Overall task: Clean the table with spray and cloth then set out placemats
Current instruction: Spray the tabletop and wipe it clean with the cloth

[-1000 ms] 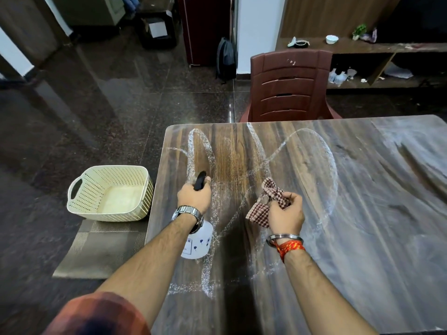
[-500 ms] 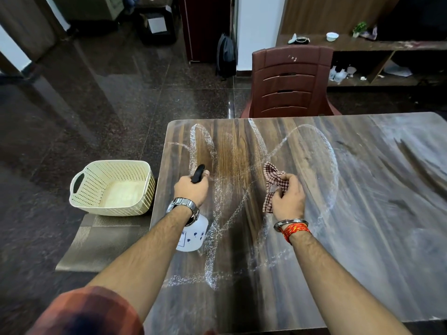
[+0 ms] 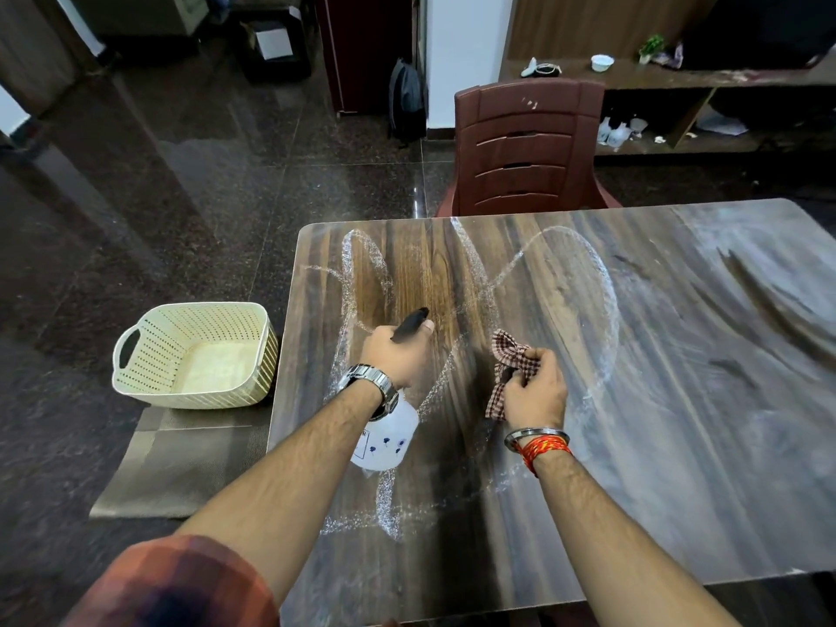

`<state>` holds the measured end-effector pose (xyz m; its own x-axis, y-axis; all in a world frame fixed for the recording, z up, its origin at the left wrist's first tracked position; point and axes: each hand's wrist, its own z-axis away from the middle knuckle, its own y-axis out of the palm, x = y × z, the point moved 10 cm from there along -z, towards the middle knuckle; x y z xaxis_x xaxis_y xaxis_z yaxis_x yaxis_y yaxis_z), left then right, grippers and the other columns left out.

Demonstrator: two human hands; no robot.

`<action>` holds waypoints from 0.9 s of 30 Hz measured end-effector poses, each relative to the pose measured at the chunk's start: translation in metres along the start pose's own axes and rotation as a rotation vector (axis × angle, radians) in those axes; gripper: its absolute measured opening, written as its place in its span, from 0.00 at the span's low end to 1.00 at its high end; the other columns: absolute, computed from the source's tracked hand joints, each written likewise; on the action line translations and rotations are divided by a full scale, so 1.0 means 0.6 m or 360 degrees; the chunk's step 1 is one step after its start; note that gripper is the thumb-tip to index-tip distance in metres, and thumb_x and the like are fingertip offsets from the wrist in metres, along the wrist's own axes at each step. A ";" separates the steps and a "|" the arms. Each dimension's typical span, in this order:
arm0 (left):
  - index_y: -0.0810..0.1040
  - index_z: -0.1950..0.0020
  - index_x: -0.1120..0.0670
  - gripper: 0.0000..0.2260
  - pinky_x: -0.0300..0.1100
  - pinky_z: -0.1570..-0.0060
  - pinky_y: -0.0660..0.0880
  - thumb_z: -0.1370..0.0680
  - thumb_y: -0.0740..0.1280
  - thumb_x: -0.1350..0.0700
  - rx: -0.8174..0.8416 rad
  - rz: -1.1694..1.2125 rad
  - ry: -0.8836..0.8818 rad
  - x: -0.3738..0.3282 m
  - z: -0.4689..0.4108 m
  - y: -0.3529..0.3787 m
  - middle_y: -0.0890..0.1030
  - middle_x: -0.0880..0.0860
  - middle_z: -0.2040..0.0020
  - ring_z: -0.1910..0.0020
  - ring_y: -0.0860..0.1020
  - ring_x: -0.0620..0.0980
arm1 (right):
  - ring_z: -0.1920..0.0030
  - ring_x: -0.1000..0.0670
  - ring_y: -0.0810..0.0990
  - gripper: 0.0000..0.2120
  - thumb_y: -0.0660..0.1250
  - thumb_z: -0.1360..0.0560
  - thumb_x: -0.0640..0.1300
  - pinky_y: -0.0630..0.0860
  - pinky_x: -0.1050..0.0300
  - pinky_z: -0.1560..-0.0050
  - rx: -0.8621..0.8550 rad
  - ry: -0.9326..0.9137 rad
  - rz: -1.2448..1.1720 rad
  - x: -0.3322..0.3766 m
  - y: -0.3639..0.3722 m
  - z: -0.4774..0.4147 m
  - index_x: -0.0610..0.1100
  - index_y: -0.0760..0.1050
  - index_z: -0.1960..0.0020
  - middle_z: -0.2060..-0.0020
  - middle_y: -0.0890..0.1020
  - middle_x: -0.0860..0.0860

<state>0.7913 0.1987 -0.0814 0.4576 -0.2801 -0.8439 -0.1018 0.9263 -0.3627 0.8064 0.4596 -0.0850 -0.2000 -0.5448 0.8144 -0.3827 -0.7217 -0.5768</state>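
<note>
Gripping the spray bottle [image 3: 387, 441] by its head, the left hand [image 3: 400, 355] holds it above the table [image 3: 678, 400], left portion, apparently positioned to wet the white streaks [image 3: 608, 287]. The bottle's long axis runs toward the person, with the nozzle [image 3: 409, 325] pointing to the table's far edge. The right hand [image 3: 536, 391] clutches the bunched cloth [image 3: 511, 355] above the table's centre, staged for wiping.

Home dining-living room: brown wood-grain laminate table [image 3: 678, 400] under the left hand [image 3: 398, 359] and right hand [image 3: 536, 391], maroon slatted plastic chair [image 3: 529, 151] beyond the right hand, dark polished stone floor [image 3: 203, 210], cream perforated plastic basket [image 3: 194, 355] on woven beige mat [image 3: 181, 459] left of the left hand, grey backpack [image 3: 406, 101] and low wooden shelf unit [image 3: 678, 76] with small white bowl [image 3: 602, 62] far ahead
</note>
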 end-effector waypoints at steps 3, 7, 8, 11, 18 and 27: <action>0.73 0.68 0.54 0.22 0.36 0.75 0.65 0.23 0.68 0.40 -0.0115 -0.0201 0.0059 -0.001 0.003 -0.007 0.74 0.52 0.73 0.76 0.71 0.52 | 0.52 0.50 0.74 0.13 0.63 0.29 0.32 0.68 0.61 0.53 -0.0005 -0.0041 0.0021 0.005 -0.001 0.004 0.43 0.74 0.47 0.52 0.77 0.48; 0.80 0.62 0.61 0.25 0.40 0.71 0.73 0.25 0.67 0.38 -0.0009 -0.0241 0.0003 0.008 0.001 -0.007 0.84 0.58 0.67 0.76 0.75 0.53 | 0.52 0.50 0.73 0.15 0.62 0.29 0.30 0.66 0.61 0.52 0.0034 -0.0082 0.0045 0.015 0.010 0.005 0.42 0.75 0.46 0.50 0.77 0.45; 0.81 0.59 0.62 0.26 0.40 0.71 0.73 0.26 0.67 0.37 0.0005 -0.0239 -0.0021 0.012 0.002 -0.010 0.85 0.57 0.66 0.76 0.75 0.53 | 0.52 0.49 0.74 0.15 0.62 0.30 0.30 0.66 0.61 0.52 0.0032 -0.0095 0.0044 0.018 0.012 0.005 0.42 0.75 0.46 0.50 0.78 0.45; 0.75 0.66 0.57 0.22 0.37 0.74 0.69 0.24 0.67 0.39 -0.0065 -0.0300 -0.0029 0.019 0.007 -0.028 0.78 0.53 0.71 0.76 0.73 0.52 | 0.51 0.49 0.74 0.16 0.62 0.30 0.29 0.65 0.63 0.52 0.0013 -0.0150 0.0037 0.032 0.022 0.008 0.41 0.76 0.45 0.49 0.78 0.43; 0.79 0.62 0.57 0.15 0.48 0.67 0.81 0.23 0.69 0.47 -0.0091 -0.0353 -0.0103 0.052 0.001 -0.082 0.81 0.55 0.67 0.72 0.78 0.54 | 0.50 0.59 0.68 0.13 0.61 0.30 0.28 0.63 0.70 0.45 -0.0203 -0.0428 -0.0108 0.084 0.042 0.011 0.38 0.74 0.47 0.49 0.76 0.42; 0.81 0.66 0.59 0.21 0.42 0.68 0.75 0.29 0.66 0.41 -0.0251 -0.0195 -0.0239 0.104 -0.020 -0.174 0.84 0.57 0.67 0.72 0.78 0.57 | 0.32 0.38 0.66 0.15 0.59 0.23 0.46 0.59 0.44 0.30 0.0151 -0.0410 0.0360 0.081 0.195 0.001 0.40 0.73 0.40 0.32 0.70 0.39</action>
<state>0.8198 0.0812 -0.1011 0.6000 -0.3362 -0.7259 -0.1686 0.8339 -0.5256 0.7526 0.3483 -0.1127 -0.0315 -0.7762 0.6297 -0.2669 -0.6006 -0.7537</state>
